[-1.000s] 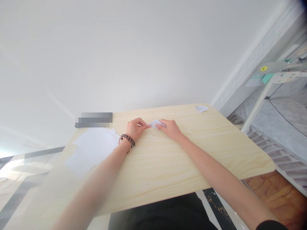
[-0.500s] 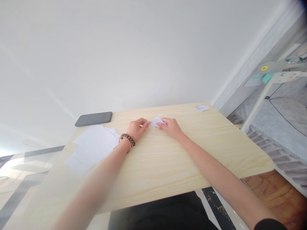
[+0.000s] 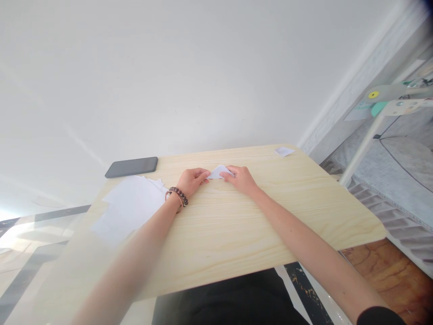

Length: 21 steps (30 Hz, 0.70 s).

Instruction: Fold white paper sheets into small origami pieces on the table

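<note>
A small piece of white paper (image 3: 218, 172), folded to a roughly triangular shape, is between my two hands above the middle of the table. My left hand (image 3: 192, 181), with beaded bracelets at the wrist, pinches its left corner between thumb and fingers. On the other side, my right hand (image 3: 241, 179) grips the right part, its thumb lying on the front face and the fingers behind. The fingers partly hide both ends of the paper.
Loose white sheets (image 3: 133, 205) lie overlapping left of my left forearm. Behind them a dark phone (image 3: 131, 167) rests near the table's back edge. Another small folded paper (image 3: 284, 151) sits at the back right corner of the wooden table (image 3: 219, 234). A white wall rises behind.
My left fingers have closed in on the left corner of the paper, where they were looser before. The right hand has kept its grip almost unmoved.
</note>
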Tool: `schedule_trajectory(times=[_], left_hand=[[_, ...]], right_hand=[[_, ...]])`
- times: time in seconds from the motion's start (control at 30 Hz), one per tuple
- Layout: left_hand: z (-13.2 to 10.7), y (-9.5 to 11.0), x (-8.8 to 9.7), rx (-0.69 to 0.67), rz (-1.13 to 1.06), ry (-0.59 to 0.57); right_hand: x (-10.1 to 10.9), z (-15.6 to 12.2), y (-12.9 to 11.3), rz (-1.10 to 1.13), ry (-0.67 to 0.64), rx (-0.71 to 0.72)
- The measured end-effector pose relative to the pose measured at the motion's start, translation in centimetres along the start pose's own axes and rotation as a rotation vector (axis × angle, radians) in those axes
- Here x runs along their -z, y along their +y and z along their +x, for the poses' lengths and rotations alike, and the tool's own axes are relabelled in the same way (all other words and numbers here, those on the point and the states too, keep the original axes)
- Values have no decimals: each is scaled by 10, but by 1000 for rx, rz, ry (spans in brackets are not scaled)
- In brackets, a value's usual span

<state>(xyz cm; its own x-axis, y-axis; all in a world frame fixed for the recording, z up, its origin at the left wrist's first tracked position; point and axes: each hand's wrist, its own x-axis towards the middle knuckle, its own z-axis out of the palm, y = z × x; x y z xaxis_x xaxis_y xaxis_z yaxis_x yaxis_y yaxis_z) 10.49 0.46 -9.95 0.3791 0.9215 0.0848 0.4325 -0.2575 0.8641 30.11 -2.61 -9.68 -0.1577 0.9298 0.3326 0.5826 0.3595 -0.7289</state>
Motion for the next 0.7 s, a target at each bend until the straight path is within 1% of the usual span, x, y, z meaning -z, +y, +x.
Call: schedule_trajectory(times=[0.1, 0.27, 0.4, 0.47, 0.57, 0.7], left_hand=[[-1, 1, -1, -24, 28, -11], [-3, 3, -3, -44, 129, 25], [-4, 8, -5, -102, 228, 60], [-5, 10, -5, -124, 247, 59], [-6, 12, -6, -129, 239, 25], [-10, 13, -5, -130, 247, -66]], right_hand=[[0, 0, -1, 3, -6, -9], [1, -1, -2, 7, -33, -14], [0, 0, -2, 9, -26, -22], [1, 0, -2, 8, -23, -24], [1, 0, -1, 8, -18, -31], [2, -1, -2, 41, -57, -50]])
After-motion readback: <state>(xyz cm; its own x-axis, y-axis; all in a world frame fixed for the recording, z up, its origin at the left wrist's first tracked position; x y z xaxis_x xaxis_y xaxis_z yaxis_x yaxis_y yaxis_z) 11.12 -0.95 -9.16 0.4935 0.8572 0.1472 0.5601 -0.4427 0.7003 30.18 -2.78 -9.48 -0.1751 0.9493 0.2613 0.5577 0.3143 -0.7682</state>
